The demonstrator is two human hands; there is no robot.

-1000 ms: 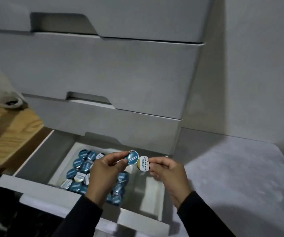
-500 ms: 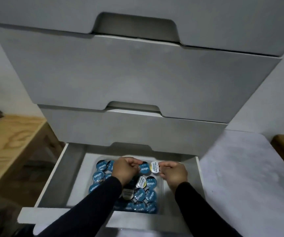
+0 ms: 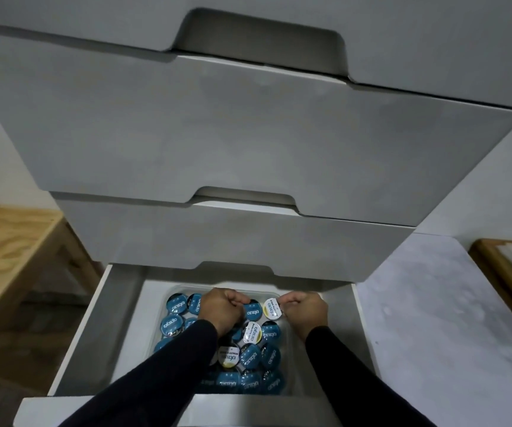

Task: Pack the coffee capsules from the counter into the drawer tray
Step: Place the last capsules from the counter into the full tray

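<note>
In the open white drawer's clear plastic tray (image 3: 288, 359), the left hand (image 3: 222, 309) pinches a round blue-lidded capsule (image 3: 252, 311) at its fingertips. Just right, the right hand (image 3: 305, 311) pinches a round white-and-yellow-lidded capsule (image 3: 271, 308).

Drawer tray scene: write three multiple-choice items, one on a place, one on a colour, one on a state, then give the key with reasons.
1. Where is the tray of coffee capsules?
A. on the wooden table
B. in the open bottom drawer
C. on the grey counter

2. What lid colour do most capsules in the tray have?
A. blue
B. red
C. green

3. What is the right hand doing?
A. resting flat on the counter
B. pulling a drawer handle
C. pinching a white-lidded capsule

Key: 1 B, the tray sits inside the pulled-out bottom drawer. 2 A, blue lids far outnumber the few white ones. 3 C, its fingertips close on that capsule's edge, while the left hand holds a blue capsule.
</note>
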